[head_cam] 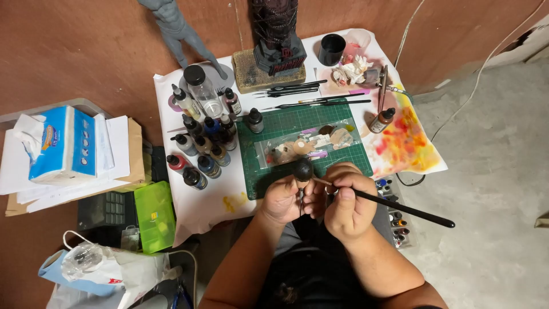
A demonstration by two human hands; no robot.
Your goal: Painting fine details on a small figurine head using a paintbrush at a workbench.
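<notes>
The person's forearms and lap hide the counter's (200, 214) near edge, and the fingertips are tucked out of sight behind the knuckles. The left hand (281, 200) keeps a closed grip on a thin stick carrying a small dark round piece (303, 169), which sits upright at 12 o'clock above the fist, over the near edge of the green cutting mat (286, 123). The right hand (346, 201) holds a closed grip on a black paintbrush (400, 206). Its long axis runs from 10 o'clock, tip touching or just beside the round piece, out to 4 o'clock. Paint bottles (200, 151) cluster at 10 o'clock from the hands.
</notes>
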